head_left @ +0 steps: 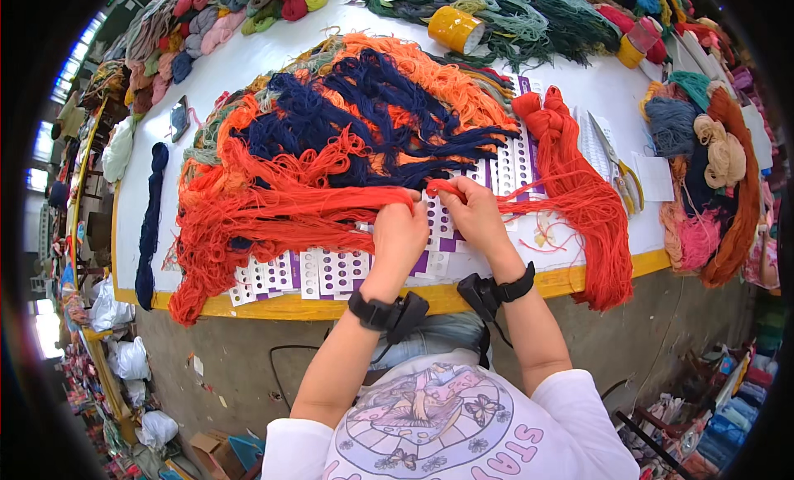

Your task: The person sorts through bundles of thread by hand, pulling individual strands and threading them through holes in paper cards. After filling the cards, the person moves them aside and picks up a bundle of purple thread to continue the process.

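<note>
My left hand (401,230) is closed round the end of a thick bundle of red thread (298,207), which fans out to the left over the table's front edge. Close beside it, my right hand (477,217) pinches a short red thread end (444,186) between thumb and fingers. White and purple cards with punched holes (335,269) lie under the threads. Behind the red bundle spread navy threads (306,112) and orange threads (389,50). A knotted red hank (571,162) trails over the front edge on the right, with strands running toward my right hand.
Scissors (616,162) lie right of the red hank. A yellow tube (455,29) rests at the back, near dark green threads (529,21). A navy hank (152,224) and a phone (179,119) lie at left. Coloured skeins (703,166) pile up at right.
</note>
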Demonstrator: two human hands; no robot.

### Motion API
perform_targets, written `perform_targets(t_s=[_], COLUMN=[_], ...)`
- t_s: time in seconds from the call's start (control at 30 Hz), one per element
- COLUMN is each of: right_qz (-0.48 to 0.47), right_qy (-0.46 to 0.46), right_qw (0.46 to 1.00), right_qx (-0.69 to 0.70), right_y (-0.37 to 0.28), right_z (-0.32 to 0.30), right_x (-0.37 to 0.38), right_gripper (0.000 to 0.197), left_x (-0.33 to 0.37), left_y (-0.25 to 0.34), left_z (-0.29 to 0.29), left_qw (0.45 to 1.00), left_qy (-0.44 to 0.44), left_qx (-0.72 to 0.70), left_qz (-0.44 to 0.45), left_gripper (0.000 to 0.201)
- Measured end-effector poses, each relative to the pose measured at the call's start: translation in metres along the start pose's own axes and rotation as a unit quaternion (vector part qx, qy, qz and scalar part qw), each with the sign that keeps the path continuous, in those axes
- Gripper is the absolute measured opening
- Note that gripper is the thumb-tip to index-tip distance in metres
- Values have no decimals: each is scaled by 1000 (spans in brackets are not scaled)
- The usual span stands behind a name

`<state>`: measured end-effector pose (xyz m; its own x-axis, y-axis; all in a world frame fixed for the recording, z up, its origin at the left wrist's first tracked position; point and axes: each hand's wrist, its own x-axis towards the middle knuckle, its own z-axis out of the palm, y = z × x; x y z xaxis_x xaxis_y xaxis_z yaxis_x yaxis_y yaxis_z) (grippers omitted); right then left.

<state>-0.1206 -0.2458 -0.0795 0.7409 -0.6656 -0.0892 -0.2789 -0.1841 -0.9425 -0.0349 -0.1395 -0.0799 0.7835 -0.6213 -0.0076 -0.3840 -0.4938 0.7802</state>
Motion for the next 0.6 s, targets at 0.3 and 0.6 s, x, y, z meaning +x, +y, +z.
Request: perform_targets(t_s=[0.3,0.6], right_qz=[-39,-110], right_qy=[77,100], right_qw=[995,986], right_qx=[-52,-79], right_y=[-4,-6], right_z=[14,14], right_x=[-14,-11], right_gripper=[16,12], left_x=[2,10], left_y=[-7,-2], left_z=[-17,-20], left_qw=[997,909], left_qy=[-53,-191], left_qx=[-62,-311], left_qz=[8,-200], left_gripper=[16,17])
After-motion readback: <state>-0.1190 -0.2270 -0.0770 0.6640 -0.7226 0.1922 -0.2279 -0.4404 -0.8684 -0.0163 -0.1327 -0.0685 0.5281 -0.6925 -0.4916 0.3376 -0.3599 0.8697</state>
